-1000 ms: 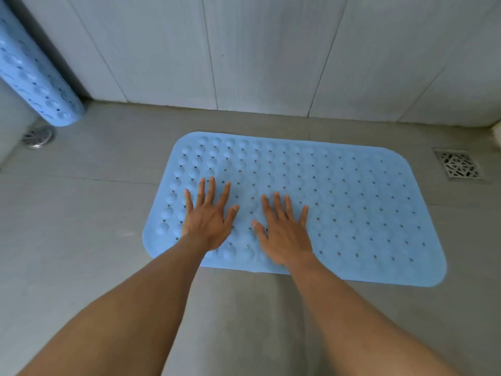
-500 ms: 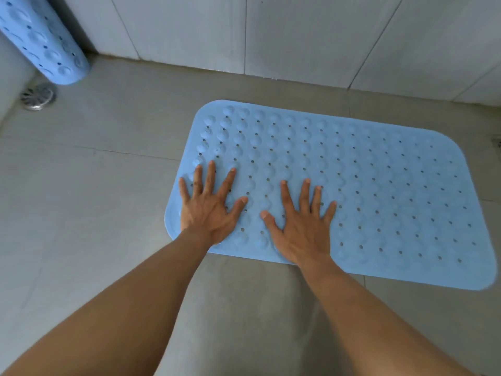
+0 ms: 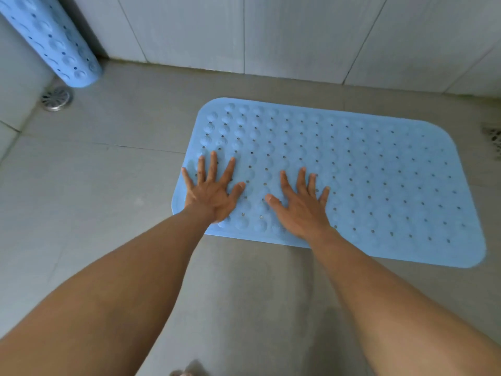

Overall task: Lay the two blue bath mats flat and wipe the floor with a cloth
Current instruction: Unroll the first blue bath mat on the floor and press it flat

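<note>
First mat (image 3: 352, 180) flat on floor (image 3: 108, 185); left hand (image 3: 212, 192) and right hand (image 3: 301, 206) splayed, palms pressing its near-left end, gripping nothing. Next, I reckon: unroll second mat (image 3: 54, 39), far-left corner.

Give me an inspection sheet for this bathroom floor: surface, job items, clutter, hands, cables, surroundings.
Surface: grey tiled floor, no cloth in view.
Job's things: flat mat lying on the floor; rolled mat propped in the far left corner, not yet laid.
Clutter: nothing seen.
Grippers: left hand and right hand pressed palm-down on the flat mat's left part, fingers spread.
Cables: nothing seen.
Surroundings: tiled wall behind; round drain by the rolled mat; second drain at the right edge.
</note>
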### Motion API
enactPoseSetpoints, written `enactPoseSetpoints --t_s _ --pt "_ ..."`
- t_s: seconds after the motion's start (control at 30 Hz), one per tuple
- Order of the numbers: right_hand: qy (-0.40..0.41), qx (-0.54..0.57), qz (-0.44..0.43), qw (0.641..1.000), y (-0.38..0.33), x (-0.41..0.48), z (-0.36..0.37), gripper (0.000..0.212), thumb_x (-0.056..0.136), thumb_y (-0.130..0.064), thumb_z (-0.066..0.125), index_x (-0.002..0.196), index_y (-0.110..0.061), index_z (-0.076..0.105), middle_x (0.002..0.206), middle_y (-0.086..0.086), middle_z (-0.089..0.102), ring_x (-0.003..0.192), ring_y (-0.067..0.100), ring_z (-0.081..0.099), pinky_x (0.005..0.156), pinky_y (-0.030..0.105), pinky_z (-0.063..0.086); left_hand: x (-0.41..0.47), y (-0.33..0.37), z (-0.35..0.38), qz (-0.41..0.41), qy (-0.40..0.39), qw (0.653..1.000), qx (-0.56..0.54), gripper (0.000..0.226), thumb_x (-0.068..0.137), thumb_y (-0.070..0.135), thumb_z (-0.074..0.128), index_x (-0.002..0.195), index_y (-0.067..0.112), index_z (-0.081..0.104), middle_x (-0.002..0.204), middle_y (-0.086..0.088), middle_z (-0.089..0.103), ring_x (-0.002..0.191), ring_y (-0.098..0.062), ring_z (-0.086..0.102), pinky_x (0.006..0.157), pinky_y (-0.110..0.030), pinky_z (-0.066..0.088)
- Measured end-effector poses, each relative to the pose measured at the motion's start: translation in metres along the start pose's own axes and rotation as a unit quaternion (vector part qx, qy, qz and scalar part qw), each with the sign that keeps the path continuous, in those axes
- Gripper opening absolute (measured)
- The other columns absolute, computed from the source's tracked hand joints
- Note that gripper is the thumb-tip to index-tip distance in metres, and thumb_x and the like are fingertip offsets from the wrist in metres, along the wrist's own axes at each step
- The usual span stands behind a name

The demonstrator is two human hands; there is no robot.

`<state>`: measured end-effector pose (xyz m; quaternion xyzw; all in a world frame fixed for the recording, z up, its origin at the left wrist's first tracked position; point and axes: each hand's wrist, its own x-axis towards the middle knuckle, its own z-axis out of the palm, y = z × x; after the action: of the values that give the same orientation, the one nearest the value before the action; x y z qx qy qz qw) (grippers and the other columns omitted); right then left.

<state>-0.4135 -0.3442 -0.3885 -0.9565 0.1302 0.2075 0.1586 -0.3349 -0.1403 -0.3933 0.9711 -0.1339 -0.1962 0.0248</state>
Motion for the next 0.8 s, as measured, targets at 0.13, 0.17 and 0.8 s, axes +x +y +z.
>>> enactPoseSetpoints --t_s 0.13,0.17,0.8 --pt "-0.031 0.076 -0.016 0.996 0.013 -0.010 -0.023 0.075 0.101 -0.062 0.026 0.161 -0.028 -0.004 0.167 0.002 -0.020 0.153 0.020 -0.019 0.122 0.050 -0.013 -0.005 0.012 -0.015 -0.011 -0.013 0.999 0.043 0.075 0.090 0.076 -0.005 0.155 0.041 -0.020 0.164 -0.003 -0.028 0.147 -0.034 -0.032 0.113 -0.068 -0.020" --pt "-0.028 0.095 -0.017 0.995 0.018 -0.013 -0.028 0.074 0.102 -0.059 0.028 0.161 -0.025 -0.001 0.167 0.002 -0.019 0.153 0.019 -0.016 0.124 0.046 -0.010 -0.007 0.019 -0.016 -0.002 0.001 0.999 0.051 0.075 0.091 0.075 -0.005 0.155 0.040 -0.019 0.165 -0.004 -0.027 0.148 -0.035 -0.031 0.113 -0.068 -0.019" --pt "0.083 -0.039 0.100 0.991 0.255 -0.042 -0.059 0.073 0.102 -0.059 0.023 0.161 -0.024 -0.002 0.169 0.007 -0.009 0.154 0.029 -0.012 0.119 0.064 -0.008 -0.009 0.270 0.036 0.089 0.061 0.993 -0.039 0.071 0.093 0.073 0.002 0.157 0.044 -0.010 0.167 -0.013 -0.015 0.150 -0.044 -0.020 0.111 -0.074 -0.013"
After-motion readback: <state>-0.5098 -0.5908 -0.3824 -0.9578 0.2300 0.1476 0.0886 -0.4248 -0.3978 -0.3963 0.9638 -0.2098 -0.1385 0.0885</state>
